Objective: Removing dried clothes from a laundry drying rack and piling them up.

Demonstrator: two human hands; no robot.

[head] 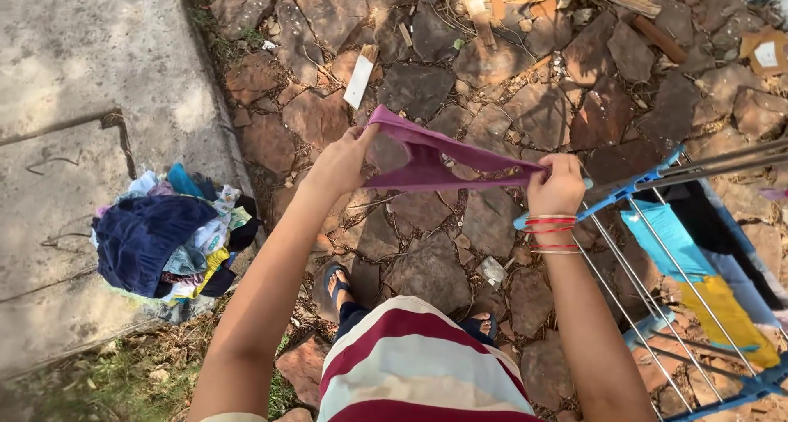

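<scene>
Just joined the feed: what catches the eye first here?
A purple cloth stretched between the left hand and right hand, mid-frame over stone paving. A heap of clothes lies on the left, and a blue drying rack stands at right.

A flattened piece of brown cardboard (pixel 765 52) lies on the stone paving at the top right corner, with a small white rectangular label (pixel 767 54) stuck on its middle. A long white rectangular strip (pixel 359 81), tilted and with a brown end, lies on the stones at top centre; whether it is packaging is unclear
</scene>
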